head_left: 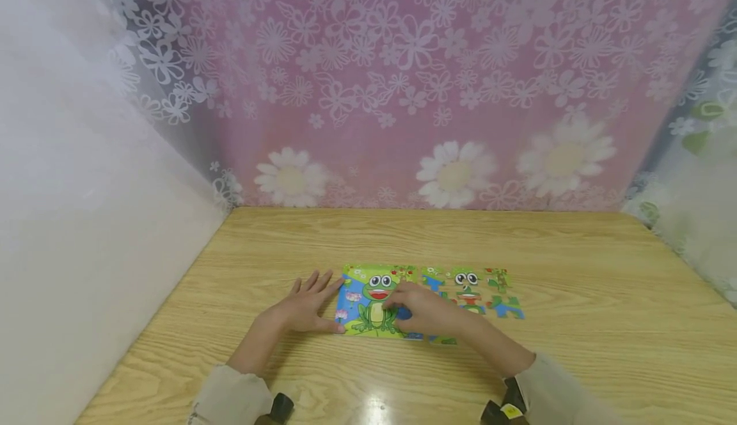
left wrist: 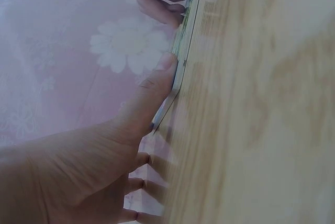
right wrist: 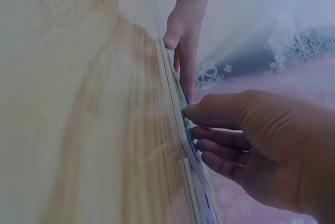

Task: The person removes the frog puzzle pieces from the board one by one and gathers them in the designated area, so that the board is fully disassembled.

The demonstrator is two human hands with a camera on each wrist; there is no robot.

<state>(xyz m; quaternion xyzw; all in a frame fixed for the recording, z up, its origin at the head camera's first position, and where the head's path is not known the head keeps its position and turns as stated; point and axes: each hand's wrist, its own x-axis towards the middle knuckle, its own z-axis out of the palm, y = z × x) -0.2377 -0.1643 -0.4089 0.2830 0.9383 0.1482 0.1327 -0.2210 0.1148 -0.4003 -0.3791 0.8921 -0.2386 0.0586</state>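
Observation:
A flat frog puzzle board (head_left: 354,310), with a green frog, blue water and pink flowers, lies on the table in the head view. My left hand (head_left: 311,310) is spread at its left edge. In the left wrist view, the left thumb (left wrist: 166,63) touches the board's edge, its other fingers reaching toward the table. My right hand (head_left: 423,310) is over the board's right part and covers some of the picture. Its thumb and slightly bent fingertips touch the board's surface in the right wrist view; no piece is plainly visible between them. Loose frog puzzle pieces (head_left: 467,279) lie just right of the board.
The wood-grain table (head_left: 288,239) reaches back to a pink flowered curtain (head_left: 368,111). A pale wall-like sheet (head_left: 86,188) stands along the left side, and a flowered sheet (head_left: 702,175) along the right.

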